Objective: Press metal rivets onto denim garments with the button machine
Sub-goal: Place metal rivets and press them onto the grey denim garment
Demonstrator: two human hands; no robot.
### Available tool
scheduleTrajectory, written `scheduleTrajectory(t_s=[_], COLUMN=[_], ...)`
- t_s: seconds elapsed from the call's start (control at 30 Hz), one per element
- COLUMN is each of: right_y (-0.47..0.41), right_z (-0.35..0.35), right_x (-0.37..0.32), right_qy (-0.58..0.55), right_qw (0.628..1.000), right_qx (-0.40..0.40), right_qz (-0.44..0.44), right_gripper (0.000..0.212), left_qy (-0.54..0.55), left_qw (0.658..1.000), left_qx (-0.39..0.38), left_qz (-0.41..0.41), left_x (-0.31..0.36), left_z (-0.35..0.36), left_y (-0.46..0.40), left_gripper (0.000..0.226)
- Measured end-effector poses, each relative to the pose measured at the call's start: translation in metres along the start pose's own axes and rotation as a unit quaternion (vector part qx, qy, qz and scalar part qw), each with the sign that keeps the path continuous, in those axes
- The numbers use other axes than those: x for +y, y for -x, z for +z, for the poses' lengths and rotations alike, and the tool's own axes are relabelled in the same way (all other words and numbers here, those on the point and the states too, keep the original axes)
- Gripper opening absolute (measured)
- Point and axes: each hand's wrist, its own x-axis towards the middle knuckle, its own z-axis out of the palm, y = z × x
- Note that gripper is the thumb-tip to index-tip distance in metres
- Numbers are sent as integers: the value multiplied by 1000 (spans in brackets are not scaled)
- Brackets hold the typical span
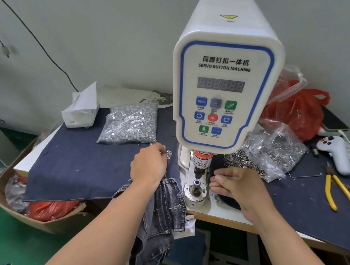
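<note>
At the centre of the frame, a white servo button machine is standing on a worktable draped in dark blue cloth, its press head hanging over the lower die; left of the die, the person's left hand is pinching a small cluster of metal rivets between curled fingers, just above the cloth; right of the die, the right hand is lying on the table edge with fingers loosely curled, and whether it is holding anything cannot be told; a grey denim garment is hanging off the table's front edge below the left wrist, its top corner reaching up beside the die; a clear bag of silver rivets is resting on the cloth at middle left, beside a white tissue box; a second bag of darker rivet parts is lying at middle right; yellow-handled pliers and a white controller are sitting at the far right; a red plastic bag is slumping behind the machine.
</note>
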Motion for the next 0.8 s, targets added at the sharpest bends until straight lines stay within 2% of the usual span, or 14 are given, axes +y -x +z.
scheduleTrajectory(t_s=[0.23, 0.37, 0.5, 0.73, 0.8], right_y=[13, 19, 24, 28, 30], right_z=[10, 16, 23, 27, 28], right_x=[-3, -7, -8, -10, -9], right_qy=[-19, -81, -151, -251, -267], right_qw=[1000, 993, 979, 945, 939], right_qx=[-11, -46, -63, -72, -73], right_qz=[22, 71, 118, 195, 203], right_gripper=[9, 14, 9, 7, 7], left_qy=[14, 41, 68, 113, 120], left_qw=[1000, 999, 997, 993, 992], left_qx=[21, 31, 28, 11, 7], left_qz=[-1, -3, -8, -31, -28], left_x=[-2, -3, -5, -9, -10], left_z=[1, 0, -1, -1, -1], left_y=[3, 4, 4, 1, 1], left_gripper=[21, 17, 4, 6, 15])
